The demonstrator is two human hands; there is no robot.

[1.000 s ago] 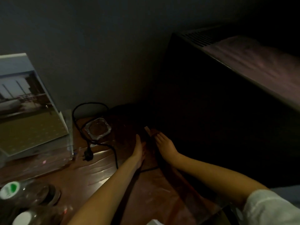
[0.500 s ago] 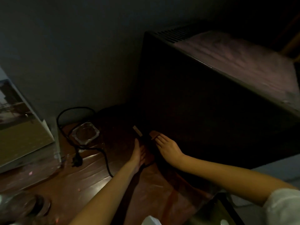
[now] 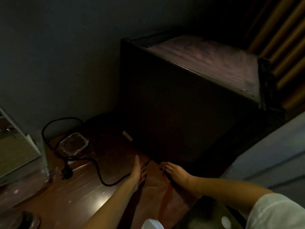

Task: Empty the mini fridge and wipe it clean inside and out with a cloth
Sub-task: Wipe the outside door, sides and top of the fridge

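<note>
Reddish-brown wood forms the counter (image 3: 79, 202), where a black power cord (image 3: 99, 176) curls around a glass ashtray (image 3: 73, 143) (its plug (image 3: 66, 173) lying loose near a picture stand (image 3: 18, 146)) and runs past the left hand (image 3: 138, 169) towards the mini fridge (image 3: 181, 104). The fridge, black with a dusty top and rear vent slots, stands on the counter against the wall (image 3: 66, 63). Both hands lie flat with fingers straight, the right hand (image 3: 177, 173) reaching the fridge's foot.
</note>
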